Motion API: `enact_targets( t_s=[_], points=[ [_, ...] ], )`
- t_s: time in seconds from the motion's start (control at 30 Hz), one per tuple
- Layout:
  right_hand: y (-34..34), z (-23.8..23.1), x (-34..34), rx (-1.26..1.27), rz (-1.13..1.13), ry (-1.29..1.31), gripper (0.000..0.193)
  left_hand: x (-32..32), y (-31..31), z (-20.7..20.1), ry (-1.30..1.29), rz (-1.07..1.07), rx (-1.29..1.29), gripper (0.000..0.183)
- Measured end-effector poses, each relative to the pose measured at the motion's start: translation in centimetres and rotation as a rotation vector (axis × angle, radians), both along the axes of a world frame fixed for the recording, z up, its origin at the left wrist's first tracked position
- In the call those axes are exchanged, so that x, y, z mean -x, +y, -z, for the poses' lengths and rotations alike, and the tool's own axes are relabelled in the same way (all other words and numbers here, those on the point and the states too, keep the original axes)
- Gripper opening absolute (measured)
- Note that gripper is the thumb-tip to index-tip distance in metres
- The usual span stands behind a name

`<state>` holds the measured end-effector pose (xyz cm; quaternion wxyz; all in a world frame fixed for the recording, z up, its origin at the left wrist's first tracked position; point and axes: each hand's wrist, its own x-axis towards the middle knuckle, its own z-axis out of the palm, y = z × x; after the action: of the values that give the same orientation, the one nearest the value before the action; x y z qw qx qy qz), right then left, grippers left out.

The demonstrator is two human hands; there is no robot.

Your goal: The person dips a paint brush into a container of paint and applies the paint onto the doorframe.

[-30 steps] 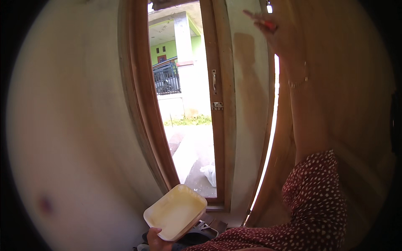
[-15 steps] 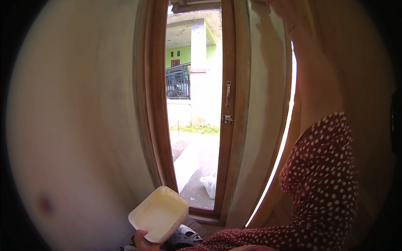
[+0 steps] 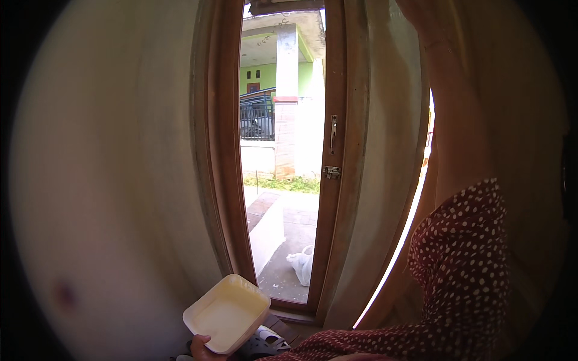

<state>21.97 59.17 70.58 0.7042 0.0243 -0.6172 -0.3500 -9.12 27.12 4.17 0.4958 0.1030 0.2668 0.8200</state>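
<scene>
A pale cream, rectangular plastic tub (image 3: 227,310) is tilted in my left hand (image 3: 206,349), whose thumb presses over its near rim. The tub's open side faces up and no contents show in it. My right arm reaches high along the right side, its sleeve (image 3: 463,253) dark red with white dots. Up at the top edge, my right hand (image 3: 415,13) is close to a wooden door panel, its fingers dim and cut off by the frame, so what it touches is hidden.
Ahead stands a brown wooden frame (image 3: 335,240) with a tall glass pane, a metal handle (image 3: 333,133) and a latch (image 3: 332,172). Through it show a white plastic bag (image 3: 301,265) on the ground and a green building. A pale wall (image 3: 108,180) rises at left.
The view has shifted slightly, and the bright gap at the right looks a little wider near its top. The tub stays in my left hand; my right arm remains raised.
</scene>
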Motion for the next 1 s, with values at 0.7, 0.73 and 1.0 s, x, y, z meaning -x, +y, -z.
enact_targets(
  t_s=[0.7,0.73,1.0],
  points=[
    [-0.9,-5.7,1.8,0.361,-0.825,0.127,0.018,0.5,0.5,1.6,-0.021,0.029,-0.069,0.079],
    [-0.7,-6.3,1.9,0.349,-0.808,0.185,0.019,0.3,0.8,1.7,-0.026,0.032,-0.074,0.079],
    [4.3,3.9,-1.7,0.731,-0.644,0.033,0.010,0.3,0.2,1.1,0.036,-0.033,-0.064,0.077]
  ],
)
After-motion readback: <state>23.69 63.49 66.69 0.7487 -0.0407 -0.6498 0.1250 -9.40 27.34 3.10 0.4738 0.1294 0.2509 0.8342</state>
